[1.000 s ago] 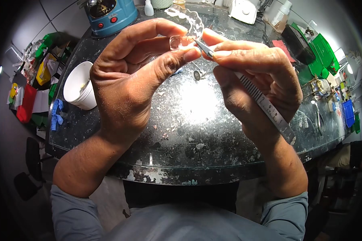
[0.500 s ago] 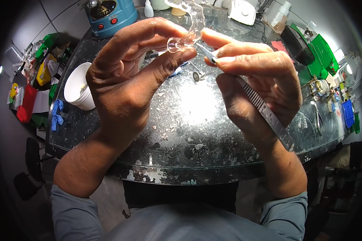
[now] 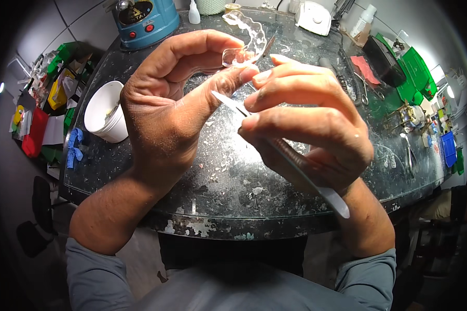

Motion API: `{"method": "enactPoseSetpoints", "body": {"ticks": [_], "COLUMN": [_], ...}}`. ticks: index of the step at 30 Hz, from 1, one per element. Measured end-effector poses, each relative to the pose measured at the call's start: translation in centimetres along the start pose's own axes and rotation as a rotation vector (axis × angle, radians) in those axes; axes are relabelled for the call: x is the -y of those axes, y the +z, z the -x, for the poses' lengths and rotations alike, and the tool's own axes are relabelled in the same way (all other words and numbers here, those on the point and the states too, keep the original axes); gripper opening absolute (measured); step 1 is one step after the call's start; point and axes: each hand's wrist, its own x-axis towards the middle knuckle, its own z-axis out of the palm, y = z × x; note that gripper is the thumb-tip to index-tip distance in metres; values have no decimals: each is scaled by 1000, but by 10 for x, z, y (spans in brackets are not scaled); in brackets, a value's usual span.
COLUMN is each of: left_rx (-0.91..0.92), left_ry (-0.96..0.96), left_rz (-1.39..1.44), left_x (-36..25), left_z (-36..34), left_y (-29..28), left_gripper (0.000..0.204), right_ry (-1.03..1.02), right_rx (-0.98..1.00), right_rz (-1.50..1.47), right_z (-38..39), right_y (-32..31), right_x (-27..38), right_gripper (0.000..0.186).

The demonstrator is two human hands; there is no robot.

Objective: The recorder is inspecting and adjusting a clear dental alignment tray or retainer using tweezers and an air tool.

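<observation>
Counter (image 3: pixel 233 207): dark, strewn with pale flecks, beneath both raised hands. Left hand (image 3: pixel 163 106): its grip is closed on one end of a clear tray, pinched between thumb and fingertip. Right hand (image 3: pixel 316 122): its grip is closed about a slender metal knife, held slantwise with the handle's end toward the wrist. White bucket (image 3: pixel 117 129): standing on the counter beside the left hand. Knife (image 3: pixel 334 199): its pointed tip is directed at the left thumb; contact cannot be determined. Tray (image 3: pixel 258 39): scalloped and arch-shaped, held above the counter, its free end curving away from the person.

The step in hand is judged to be blade work along the tray's rim, here between strokes. A further stroke would call for bringing the tip back up to the rim, with the tray held steady and the left thumb kept out of the blade's path.

Compared with half a second earlier, the right hand has shifted leftward and lower, and the tip, then close against the tray, now lies below it.
</observation>
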Motion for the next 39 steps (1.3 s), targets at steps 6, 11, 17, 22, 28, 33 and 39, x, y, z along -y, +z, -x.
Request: {"method": "enactPoseSetpoints", "body": {"ticks": [6, 11, 17, 22, 28, 33, 39], "left_rx": [-16, -11, 65, 118, 109, 121, 85], "left_ry": [-70, -27, -169, -238, -288, -257, -272], "left_rz": [-81, 6, 135, 212, 267, 255, 310], "left_x": [-4, -1, -3, -10, -6, -2, 1], "left_z": [2, -1, 2, 2, 5, 5, 5], "left_y": [0, 3, 3, 6, 5, 5, 5], "left_gripper": [29, 28, 33, 34, 31, 30, 27], "right_ry": [44, 483, 934, 1044, 1018, 1026, 808], "right_rx": [66, -259, -263, -262, -273, -266, -306], "right_rz": [-64, -248, -582, -821, -811, -827, -476], "right_z": [2, -1, 2, -1, 1, 1, 14], "right_y": [-1, -9, 0, -5, -4, -5, -4], "right_x": [2, 9, 6, 8, 7, 7, -3], "right_gripper": [25, 28, 33, 24, 24, 24, 42]}}
